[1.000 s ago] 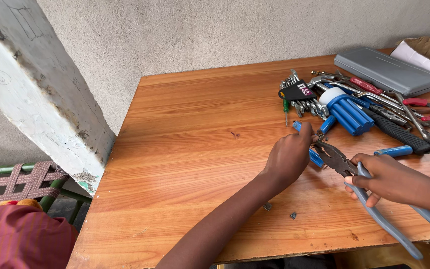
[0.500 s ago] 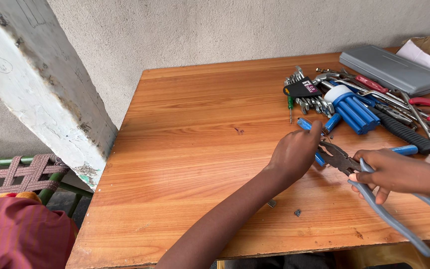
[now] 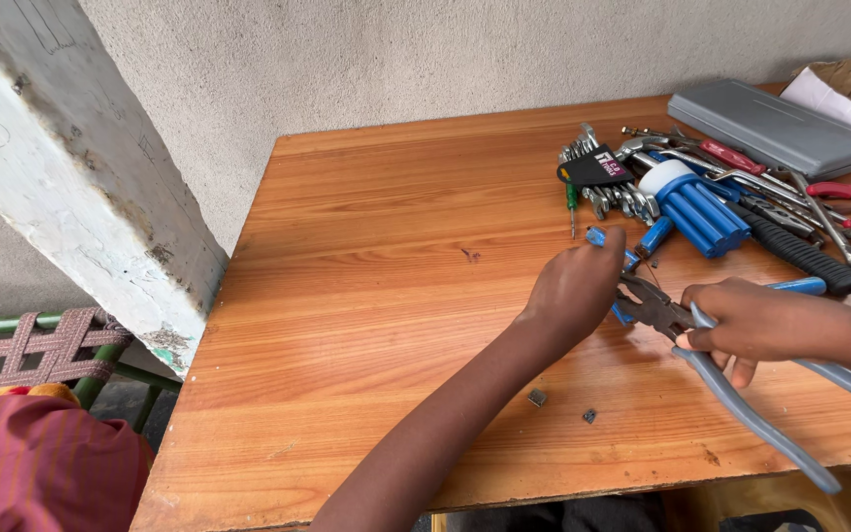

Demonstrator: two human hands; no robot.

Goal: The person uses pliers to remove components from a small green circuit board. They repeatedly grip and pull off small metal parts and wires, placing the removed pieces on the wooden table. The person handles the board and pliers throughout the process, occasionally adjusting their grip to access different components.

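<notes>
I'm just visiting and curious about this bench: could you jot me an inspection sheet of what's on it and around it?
Surface: wooden table, bare on its left part, with a few dark marks.
Job's things: grey-handled pliers; their nose meets a small blue-handled tool.
Clutter: two small dark bits near the front edge; tool heap at the right with blue-handled drivers, wrenches, a key set; grey case behind it.
Hands: left hand has its fingers on the blue-handled tool; right hand grips the pliers' handles.
Cables: nothing seen.
Surroundings: rough plaster wall, white pillar, woven chair at the left.
</notes>
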